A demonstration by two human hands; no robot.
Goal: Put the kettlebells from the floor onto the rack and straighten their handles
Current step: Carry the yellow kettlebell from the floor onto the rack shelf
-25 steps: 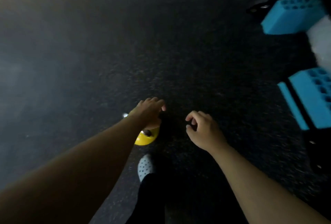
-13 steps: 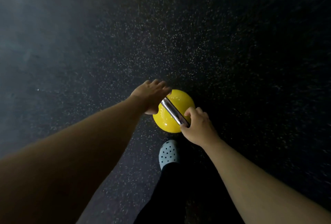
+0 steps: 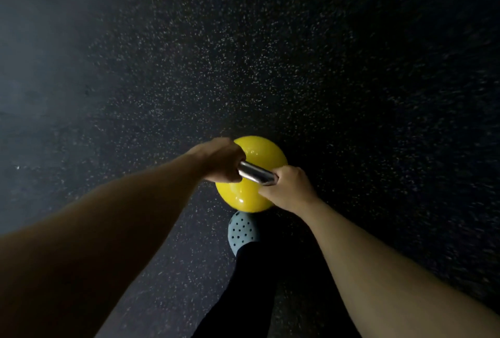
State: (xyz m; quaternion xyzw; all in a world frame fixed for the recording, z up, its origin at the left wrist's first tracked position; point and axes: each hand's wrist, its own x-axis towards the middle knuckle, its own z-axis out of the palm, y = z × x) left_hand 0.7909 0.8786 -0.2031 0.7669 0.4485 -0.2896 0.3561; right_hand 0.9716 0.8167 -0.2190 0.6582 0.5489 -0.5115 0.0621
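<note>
Dim, wide-angle view with light pooled at the centre.

The speckled floor (image 3: 243, 67) fades to black toward 3 o'clock and to a grey haze toward 10; small glints sit on the yellow kettlebell (image 3: 259, 152), and speckles smear radially near the edges.

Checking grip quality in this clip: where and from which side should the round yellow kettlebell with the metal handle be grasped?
By the shiny steel handle bar across the top of the round yellow kettlebell, coming from above. The glossy ball offers no purchase. Left hand and right hand each wrap one end, which looks sound.
</note>
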